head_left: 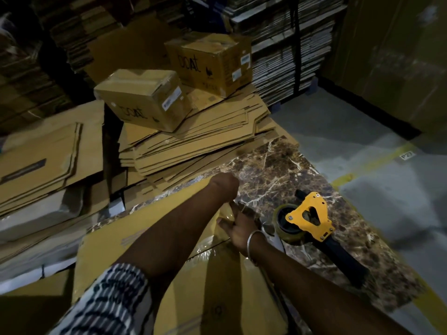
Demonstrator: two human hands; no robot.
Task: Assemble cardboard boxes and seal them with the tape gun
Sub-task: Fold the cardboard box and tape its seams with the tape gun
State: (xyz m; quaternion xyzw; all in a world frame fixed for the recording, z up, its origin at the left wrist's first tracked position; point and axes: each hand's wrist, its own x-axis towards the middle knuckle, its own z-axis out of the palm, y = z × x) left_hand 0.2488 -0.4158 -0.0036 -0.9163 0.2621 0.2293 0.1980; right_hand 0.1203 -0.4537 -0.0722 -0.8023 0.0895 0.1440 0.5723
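My right hand [238, 232] pinches the brown cardboard box's [193, 274] taped flap; my left hand [223, 184] is clenched; the yellow tape gun [312, 221] lies at three o'clock.

Your brown cardboard box [193, 274] sits at the tabletop's near edge, flaps taped shut. Yellow tape gun [312, 221] lies flat near the right edge.

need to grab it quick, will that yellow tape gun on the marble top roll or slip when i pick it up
The tape gun lies flat on its side, so it probably won't roll. Its black handle should give a firm grip. The tape roll likely makes the front end heavier.
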